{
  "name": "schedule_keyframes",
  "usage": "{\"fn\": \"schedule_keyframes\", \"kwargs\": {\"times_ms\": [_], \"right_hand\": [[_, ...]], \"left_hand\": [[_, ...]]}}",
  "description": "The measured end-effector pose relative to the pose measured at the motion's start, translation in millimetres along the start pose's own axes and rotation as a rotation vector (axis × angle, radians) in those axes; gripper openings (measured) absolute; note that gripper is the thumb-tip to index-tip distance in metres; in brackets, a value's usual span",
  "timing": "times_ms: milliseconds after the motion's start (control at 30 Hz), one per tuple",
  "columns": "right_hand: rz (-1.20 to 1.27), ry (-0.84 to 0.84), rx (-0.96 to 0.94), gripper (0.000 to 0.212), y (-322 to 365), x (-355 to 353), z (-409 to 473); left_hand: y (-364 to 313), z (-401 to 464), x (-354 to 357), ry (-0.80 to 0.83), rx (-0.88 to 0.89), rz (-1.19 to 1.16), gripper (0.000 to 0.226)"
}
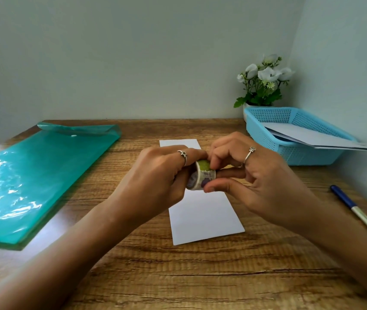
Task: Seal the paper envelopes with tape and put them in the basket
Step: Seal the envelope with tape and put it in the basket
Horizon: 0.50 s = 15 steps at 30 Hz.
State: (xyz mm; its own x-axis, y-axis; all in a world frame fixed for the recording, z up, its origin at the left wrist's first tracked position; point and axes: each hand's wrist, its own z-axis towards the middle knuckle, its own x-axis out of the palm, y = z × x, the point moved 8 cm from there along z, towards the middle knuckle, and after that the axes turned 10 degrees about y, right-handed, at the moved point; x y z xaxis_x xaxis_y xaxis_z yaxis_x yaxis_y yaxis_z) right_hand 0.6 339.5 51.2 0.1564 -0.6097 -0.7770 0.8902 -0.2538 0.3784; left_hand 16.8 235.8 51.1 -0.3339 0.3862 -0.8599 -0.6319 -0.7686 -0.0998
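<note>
Both hands held a little tape roll point(201, 178) above the white envelope point(202, 211) on the tabletop point(178, 276). The left hand point(155, 177) gripped it; the right hand point(265, 177) pinched its edge (with fingers bent). The blue basket point(289, 139) sat at two o'clock, with envelopes inside.

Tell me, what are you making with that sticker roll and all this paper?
A person is sealing paper envelopes. Both hands hold a small patterned tape roll above the desk: the left hand grips it while the right hand picks at its edge with the fingertips. A white envelope lies flat on the wooden desk beneath them, with no tape visible on it. The blue basket at the right already holds a few white envelopes.
</note>
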Motion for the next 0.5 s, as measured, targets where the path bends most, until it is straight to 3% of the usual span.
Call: {"fn": "schedule_keyframes", "kwargs": {"times_ms": [233, 500], "right_hand": [[-0.191, -0.018, -0.107, 0.021, 10.5, -2.0, -2.0], [-0.249, -0.058, -0.148, 0.019, 16.4, -4.4, -4.5]], "left_hand": [[0.8, 0.3, -3.6, -0.035, -0.014, -0.065, 0.031], [-2.7, -1.2, -6.3, -0.065, 0.005, -0.030, 0.030]]}}
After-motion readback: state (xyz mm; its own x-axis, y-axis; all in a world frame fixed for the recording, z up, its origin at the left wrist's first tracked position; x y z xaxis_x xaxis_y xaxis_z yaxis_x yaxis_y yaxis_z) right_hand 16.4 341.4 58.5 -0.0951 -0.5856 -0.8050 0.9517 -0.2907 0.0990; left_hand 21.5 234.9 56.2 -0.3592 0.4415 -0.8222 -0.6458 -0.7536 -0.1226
